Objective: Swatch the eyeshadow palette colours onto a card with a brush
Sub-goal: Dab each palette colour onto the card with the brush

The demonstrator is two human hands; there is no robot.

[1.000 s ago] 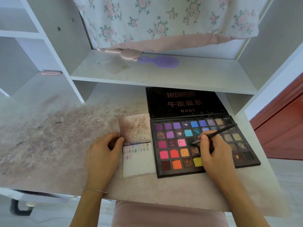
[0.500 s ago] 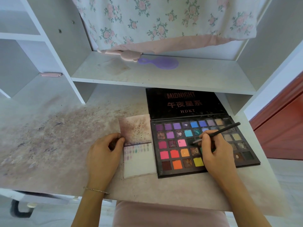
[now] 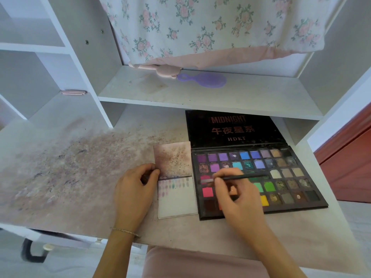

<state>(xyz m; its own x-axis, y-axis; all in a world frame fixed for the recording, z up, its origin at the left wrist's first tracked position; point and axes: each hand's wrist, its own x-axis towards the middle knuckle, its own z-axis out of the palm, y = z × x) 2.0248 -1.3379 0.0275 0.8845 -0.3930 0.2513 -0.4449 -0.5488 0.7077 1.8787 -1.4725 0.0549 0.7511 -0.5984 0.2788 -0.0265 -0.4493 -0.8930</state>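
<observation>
Right hand [image 3: 239, 195] pinched the brush [image 3: 241, 178] near its head, handle lying roughly level and pointing toward the desk's right edge, tip over the pink pan [image 3: 205, 179] in the left column of the palette [image 3: 301, 189], just short of the card [image 3: 177, 199]. Tip was motion-blurred, so couldn't tell if it touched the pan. Left hand [image 3: 134, 189] rested at the card's left edge, fingers curled with thumb and fingertips at the card's edge, apparently steadying it. Risks as I read it: a loaded brush crossing the gap could shed powder onto the desk [image 3: 60, 177], which was already dusted with fallout; a heavy stroke could smear the swatch rows [image 3: 173, 183] near the card's top; if the left hand eased off, the card could skid under the brush. Containers: the palette sat open at the desk's front right, lid [image 3: 234, 129] propped against the shelf [image 3: 200, 93], pans holding purples, blues, greens, pinks, yellow and neutrals, some visibly dug into. Card lay touching the palette's left side, with a stained sheet [image 3: 173, 159] behind it. A purple hairbrush [image 3: 202, 79] was on the shelf.
</observation>
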